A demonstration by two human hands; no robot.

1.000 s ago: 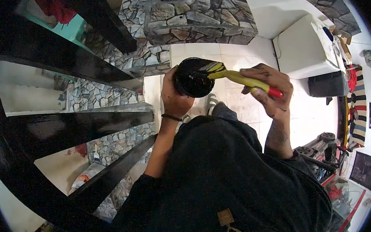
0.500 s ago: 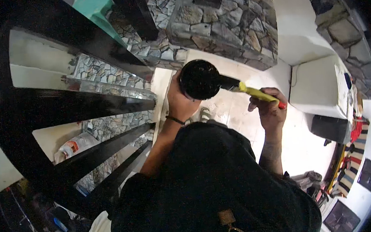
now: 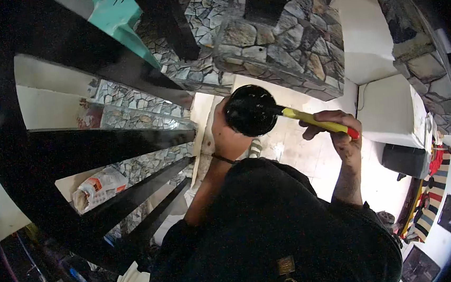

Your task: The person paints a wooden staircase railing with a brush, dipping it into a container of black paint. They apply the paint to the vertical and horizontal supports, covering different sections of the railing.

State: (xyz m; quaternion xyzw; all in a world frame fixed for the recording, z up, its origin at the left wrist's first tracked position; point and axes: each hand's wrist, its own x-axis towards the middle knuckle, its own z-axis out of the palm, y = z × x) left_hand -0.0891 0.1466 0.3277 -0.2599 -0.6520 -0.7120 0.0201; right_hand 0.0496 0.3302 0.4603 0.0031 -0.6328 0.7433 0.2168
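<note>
My left hand [image 3: 229,135] is wrapped round a round black container [image 3: 246,115], holding it up in front of my body. Wet, glossy black stuff that looks like paint coats its inside. In my right hand [image 3: 344,127] is a paintbrush [image 3: 308,118] with a yellow handle and a red end, gripped near that end. The brush lies nearly level, and its dark head reaches over the container's right rim, where black merges with black. Whether the bristles touch the paint I cannot tell.
Dark railing bars [image 3: 114,144] stand close on my left. Ahead is a stone-patterned step [image 3: 276,41], with a teal plastic object [image 3: 121,22] to its left. A white box-like appliance [image 3: 387,107] stands to the right on the light floor. A printed sack [image 3: 99,188] lies beyond the bars.
The brush has moved farther in over the container, so less of its dark head shows outside the rim. Both hands sit slightly lower and farther right in view as the camera shifted.
</note>
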